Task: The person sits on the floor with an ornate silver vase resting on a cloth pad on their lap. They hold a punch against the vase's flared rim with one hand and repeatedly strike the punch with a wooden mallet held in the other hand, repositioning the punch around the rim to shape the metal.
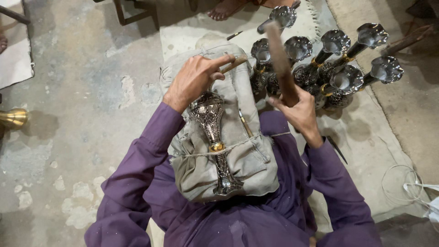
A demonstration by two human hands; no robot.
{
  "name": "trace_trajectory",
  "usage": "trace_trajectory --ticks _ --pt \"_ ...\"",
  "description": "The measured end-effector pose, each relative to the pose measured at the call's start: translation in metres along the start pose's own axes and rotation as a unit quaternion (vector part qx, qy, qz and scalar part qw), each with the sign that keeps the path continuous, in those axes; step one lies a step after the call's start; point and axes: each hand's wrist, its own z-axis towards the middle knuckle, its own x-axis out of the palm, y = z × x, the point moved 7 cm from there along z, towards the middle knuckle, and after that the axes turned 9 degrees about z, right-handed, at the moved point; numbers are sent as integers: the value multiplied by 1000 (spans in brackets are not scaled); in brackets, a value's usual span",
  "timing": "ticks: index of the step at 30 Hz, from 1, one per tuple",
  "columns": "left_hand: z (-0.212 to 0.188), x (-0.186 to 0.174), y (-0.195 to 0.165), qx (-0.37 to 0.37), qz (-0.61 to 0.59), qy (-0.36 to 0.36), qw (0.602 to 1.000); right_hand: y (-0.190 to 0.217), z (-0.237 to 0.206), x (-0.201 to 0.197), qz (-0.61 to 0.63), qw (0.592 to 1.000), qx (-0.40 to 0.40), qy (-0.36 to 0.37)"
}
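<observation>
— While the engraved metal vase [212, 137] is laid on the grey cloth cushion [238, 160] over the lap, what is gripped by the left hand [194, 80]?

— A thin wooden-handled punch [234, 64] is pinched between closed fingers [218, 61], set at the vase's top.

— And the right hand [299, 110]?

— A hammer [279, 59] is clamped in a shut fist, raised before the row of finished vases [334, 64].

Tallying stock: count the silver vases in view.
8. One silver vase lies on the grey cushion under the left hand, which holds a punch; seven vases stand on the mat past the mallet in the right hand. More may hide behind them.
</observation>
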Motion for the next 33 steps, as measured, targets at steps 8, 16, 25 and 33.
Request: trace_trajectory --ticks 8,16,25,33 --pt "-5 2 3 28 -1 -25 999 -4 0 -3 -29 998 -53 -18" --pt "-10 7 9 -5 -29 -22 999 -5 -6 -1 -188 976 -106 -22" --pt "-10 10 13 -18 -55 -21 998 -27 -3 -9 -123 992 -3 -22" --pt "-9 13 14 -25 -35 -10 999 4 -15 -6 -100 975 -198 -31"
